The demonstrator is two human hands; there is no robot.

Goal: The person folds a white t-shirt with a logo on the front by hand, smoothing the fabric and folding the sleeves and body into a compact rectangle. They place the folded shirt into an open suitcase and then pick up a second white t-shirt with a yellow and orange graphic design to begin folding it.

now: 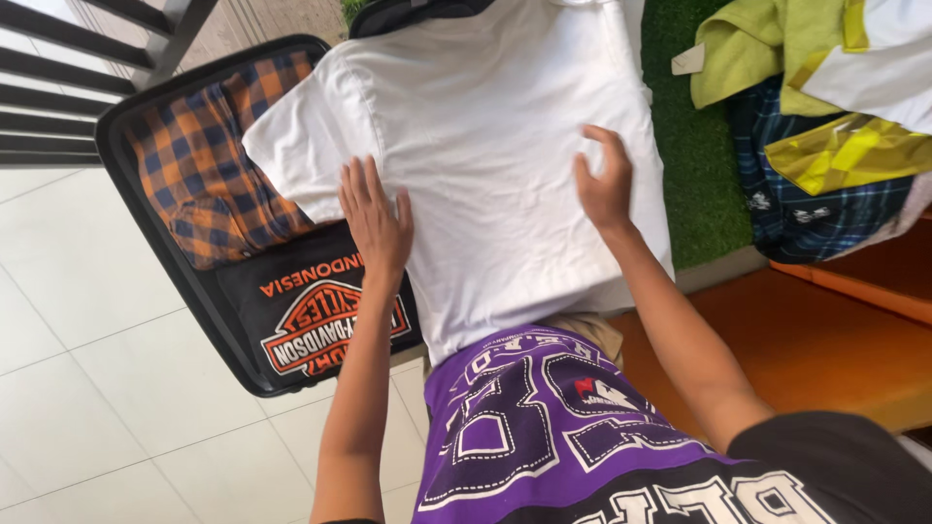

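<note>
A white T-shirt [485, 107] lies spread flat over an open black suitcase [165, 243] and the surface beside it. My left hand [374, 218] rests flat on the shirt's lower left part, fingers spread. My right hand [604, 180] presses on the shirt's right side, fingers apart and slightly curled. Neither hand grips anything. Inside the suitcase lie an orange and navy checked shirt [204, 165] and a black garment with an orange and white print [311, 311], partly under the white shirt.
A pile of clothes [825, 116] in yellow-green, white and dark blue plaid sits at the right on green artificial turf [694, 165]. An orange-brown wooden surface [815, 340] is at lower right. White floor tiles [87, 388] are on the left. A dark railing [58, 87] stands at upper left.
</note>
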